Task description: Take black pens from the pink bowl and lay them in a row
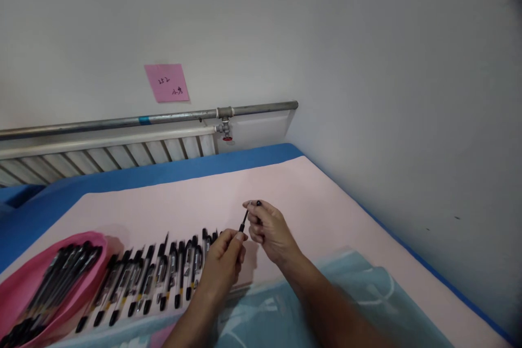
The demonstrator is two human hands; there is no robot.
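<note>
My left hand [223, 262] is closed around a black pen [242, 226], its thin end pointing up and to the right. Thumb and forefinger of my right hand [269, 231] pinch at that thin end, and the tiny piece there is too small to name. A small black pen part [259, 204] pokes out of the same hand's curled fingers. To the left of my hands, rows of pen parts [149, 273] lie side by side, with black caps and clear pieces among them. Part of the rows is hidden behind my left hand.
A pink basin [95, 236] full of black pens stands at the left on a pale pink sheet [163, 206]. Light blue patterned cloth [277, 310] lies nearest me. Behind are a radiator [118, 155], a metal pipe [175, 117] and a wall with a pink note [167, 82].
</note>
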